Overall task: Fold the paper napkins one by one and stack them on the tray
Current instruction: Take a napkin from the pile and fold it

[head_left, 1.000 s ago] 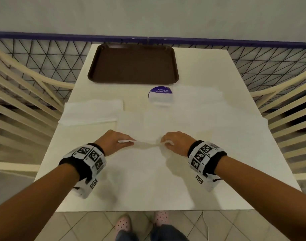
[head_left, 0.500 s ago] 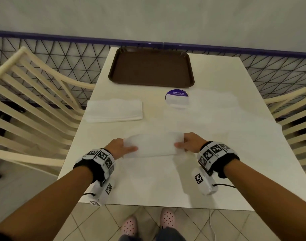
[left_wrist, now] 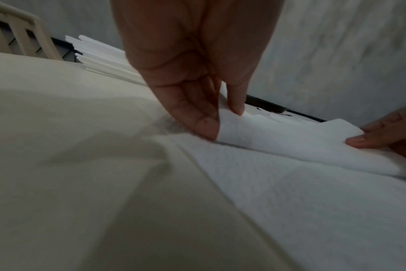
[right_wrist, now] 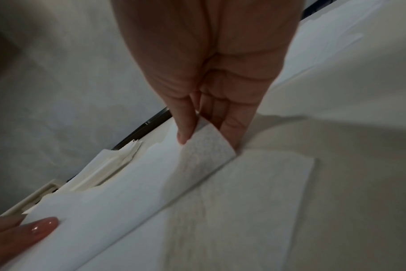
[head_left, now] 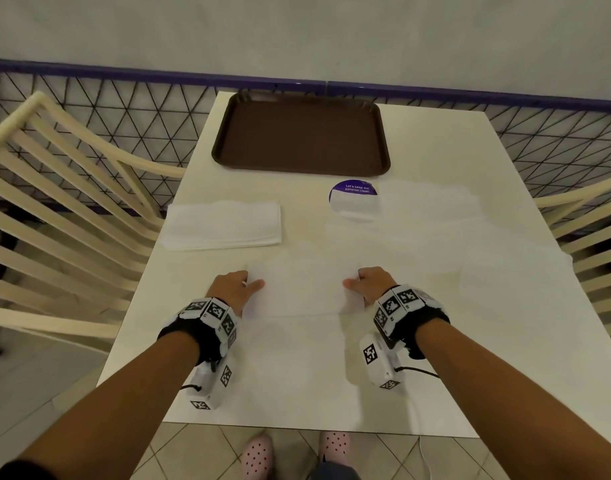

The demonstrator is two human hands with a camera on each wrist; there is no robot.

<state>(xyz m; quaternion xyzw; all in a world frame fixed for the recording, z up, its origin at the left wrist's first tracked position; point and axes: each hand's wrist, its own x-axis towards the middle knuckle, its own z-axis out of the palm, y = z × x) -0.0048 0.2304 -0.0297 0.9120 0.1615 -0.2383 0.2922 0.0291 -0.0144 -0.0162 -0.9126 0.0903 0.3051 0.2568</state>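
Observation:
A white paper napkin (head_left: 304, 289) lies in the middle of the table, its near half lifted and rolled over toward the far edge. My left hand (head_left: 243, 287) pinches the napkin's left corner (left_wrist: 230, 126) between thumb and fingers. My right hand (head_left: 363, 284) pinches the right corner (right_wrist: 204, 144) the same way. The brown tray (head_left: 300, 133) sits bare at the far end of the table, well beyond both hands. A stack of folded white napkins (head_left: 222, 225) rests to the left, between the tray and my left hand.
More flat white napkins (head_left: 435, 233) are spread over the right half of the table (head_left: 193, 341). A round purple sticker (head_left: 354, 197) lies just before the tray. Cream slatted chairs (head_left: 54, 202) stand at both sides, with a black mesh fence behind.
Both hands carried the napkin's near edge up and away from me, folding it over toward the far edge. My head view shifted right, bringing the tray closer to centre.

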